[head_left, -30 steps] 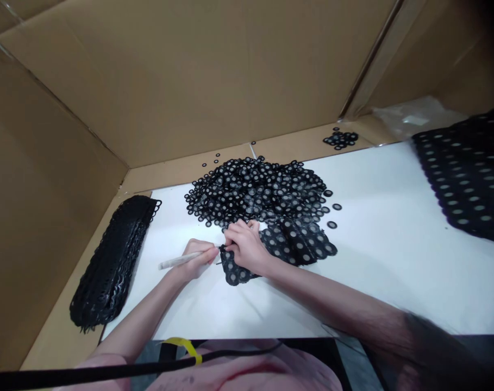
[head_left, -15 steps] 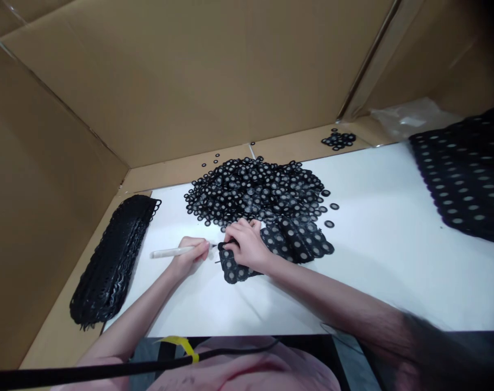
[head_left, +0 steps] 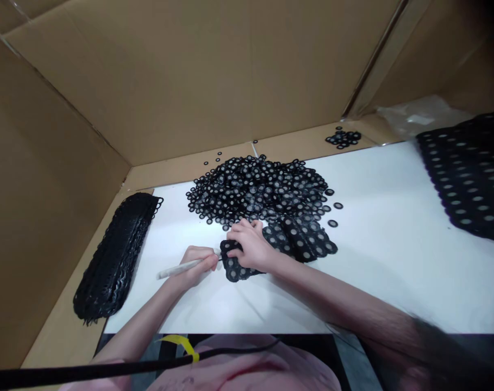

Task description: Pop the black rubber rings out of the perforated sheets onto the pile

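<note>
Left hand (head_left: 198, 265) is gripping pen-like tool (head_left: 175, 269), half-open right hand (head_left: 250, 245) is pressing still-joined sheet (head_left: 233, 269), and separated rings (head_left: 255, 187) are lying piled beyond.

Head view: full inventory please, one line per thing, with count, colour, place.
Pen: 1, white, in the left hand
Dotted sheet: count unclear, black with pale dots, under the right hand
Disc pile: too many to count, black with pale centres, mid-table
Stray discs: 3 right of the pile, a few behind it, black
Disc cluster: 1, black, back right on cardboard
Bundle: 1, black, left side
Larger dotted sheet: at least 1, black with pale dots, right edge
Plastic bag: 1, clear, back right
Table: 1, white, centre
Cardboard walls: at least 3, brown, left, back, right
Cable: 1, black, bottom
Tag: 1, yellow, on the cable
Shirt: 1, pink, bottom
Hands: 2, bare, centre
</note>
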Demonstrator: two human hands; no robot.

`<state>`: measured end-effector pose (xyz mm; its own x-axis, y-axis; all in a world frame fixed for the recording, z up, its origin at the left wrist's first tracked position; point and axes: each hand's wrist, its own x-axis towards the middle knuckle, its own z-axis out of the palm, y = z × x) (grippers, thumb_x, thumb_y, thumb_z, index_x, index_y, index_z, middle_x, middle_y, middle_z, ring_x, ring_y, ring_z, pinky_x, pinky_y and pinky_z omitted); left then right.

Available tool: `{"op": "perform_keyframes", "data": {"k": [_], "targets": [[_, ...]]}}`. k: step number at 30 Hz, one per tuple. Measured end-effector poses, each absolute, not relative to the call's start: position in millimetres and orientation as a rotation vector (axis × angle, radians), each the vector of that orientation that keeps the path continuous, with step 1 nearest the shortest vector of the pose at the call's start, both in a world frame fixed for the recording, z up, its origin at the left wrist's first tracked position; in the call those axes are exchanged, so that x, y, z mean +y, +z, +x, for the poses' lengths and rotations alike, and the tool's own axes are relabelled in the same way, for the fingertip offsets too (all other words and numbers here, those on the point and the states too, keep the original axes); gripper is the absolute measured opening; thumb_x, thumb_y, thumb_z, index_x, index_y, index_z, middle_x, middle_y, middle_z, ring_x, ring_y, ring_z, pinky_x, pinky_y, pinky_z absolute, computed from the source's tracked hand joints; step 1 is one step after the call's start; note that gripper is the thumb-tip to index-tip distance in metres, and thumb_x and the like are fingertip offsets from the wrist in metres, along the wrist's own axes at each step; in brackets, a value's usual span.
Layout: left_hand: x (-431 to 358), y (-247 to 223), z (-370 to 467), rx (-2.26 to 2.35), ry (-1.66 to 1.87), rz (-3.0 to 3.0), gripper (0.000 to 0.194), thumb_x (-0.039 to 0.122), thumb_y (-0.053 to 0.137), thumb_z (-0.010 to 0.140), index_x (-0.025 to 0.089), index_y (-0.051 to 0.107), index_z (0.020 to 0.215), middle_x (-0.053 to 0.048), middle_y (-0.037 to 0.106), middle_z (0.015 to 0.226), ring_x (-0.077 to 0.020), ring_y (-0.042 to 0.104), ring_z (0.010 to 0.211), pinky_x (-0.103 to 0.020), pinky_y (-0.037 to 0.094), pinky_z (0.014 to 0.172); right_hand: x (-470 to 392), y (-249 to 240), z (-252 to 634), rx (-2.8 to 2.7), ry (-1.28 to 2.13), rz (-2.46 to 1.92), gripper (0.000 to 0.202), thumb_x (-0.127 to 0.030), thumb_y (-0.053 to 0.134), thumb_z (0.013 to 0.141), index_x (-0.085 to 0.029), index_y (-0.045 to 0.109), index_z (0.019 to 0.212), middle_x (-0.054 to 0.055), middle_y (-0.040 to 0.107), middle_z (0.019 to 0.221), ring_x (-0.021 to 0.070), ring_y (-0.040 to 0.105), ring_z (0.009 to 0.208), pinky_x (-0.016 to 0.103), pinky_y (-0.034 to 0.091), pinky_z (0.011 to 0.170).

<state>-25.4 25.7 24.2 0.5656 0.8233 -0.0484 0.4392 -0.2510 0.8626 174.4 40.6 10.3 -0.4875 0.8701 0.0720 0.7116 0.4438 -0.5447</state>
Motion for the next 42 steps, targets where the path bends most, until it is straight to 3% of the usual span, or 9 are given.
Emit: {"op": "perform_keyframes", "data": {"k": [12,21,25,31,37,42], "targets": [[28,28,-22,1.013,0.481,1.808,0.044,0.033,0.039,0.089,0.015,0.040,0.049,0.002,0.039,0.048,-0.0084,0.036,0.048,-0.024,0.027,0.050,37,8,171,-2.289,0.647,-1.297,0.015,-0.012,0.061,0.066,-0.015,0.047,0.066,0.000,0.055,0.080,0.0170,0.040,0.087,0.033,0.018,0.074],[29,29,-17,0.928,0.343,1.885,0.043,0.035,0.039,0.089,0.013,0.045,0.052,0.001,0.045,0.054,-0.0086,0.041,0.053,-0.022,0.032,0.055,36,7,170,-2.303,0.593,-1.272,0.013,-0.009,0.058,0.065,-0.015,0.047,0.066,-0.001,0.055,0.078,0.0166,0.041,0.087,0.035,0.018,0.076],[29,26,-18,0.967,0.358,1.930,0.043,0.037,0.038,0.090,0.013,0.049,0.056,0.001,0.046,0.056,-0.0082,0.041,0.053,-0.021,0.032,0.055,39,11,174,-2.341,0.633,-1.275,0.011,-0.019,0.062,0.069,-0.016,0.051,0.071,0.000,0.056,0.081,0.0180,0.041,0.089,0.034,0.019,0.075],[28,23,-20,0.914,0.567,1.998,0.039,0.034,0.037,0.091,0.012,0.054,0.064,-0.003,0.051,0.065,-0.0111,0.046,0.061,-0.023,0.035,0.060,44,18,181,-2.369,0.676,-1.352,0.039,-0.049,0.069,0.064,-0.016,0.055,0.078,0.004,0.059,0.087,0.0219,0.042,0.091,0.035,0.020,0.074],[24,25,-20,0.872,0.618,2.003,0.035,0.031,0.041,0.089,0.013,0.055,0.063,-0.003,0.049,0.064,-0.0107,0.044,0.059,-0.023,0.034,0.058,47,19,182,-2.404,0.770,-1.344,0.038,-0.049,0.071,0.061,-0.016,0.054,0.069,0.003,0.061,0.084,0.0226,0.043,0.091,0.034,0.020,0.074],[22,21,-30,0.893,0.684,1.815,0.043,0.034,0.043,0.087,0.013,0.047,0.049,0.000,0.040,0.048,-0.0091,0.038,0.048,-0.024,0.027,0.049,46,21,182,-2.436,0.801,-1.338,0.034,-0.046,0.068,0.065,-0.015,0.052,0.062,0.002,0.060,0.077,0.0217,0.043,0.090,0.033,0.018,0.072]]}}
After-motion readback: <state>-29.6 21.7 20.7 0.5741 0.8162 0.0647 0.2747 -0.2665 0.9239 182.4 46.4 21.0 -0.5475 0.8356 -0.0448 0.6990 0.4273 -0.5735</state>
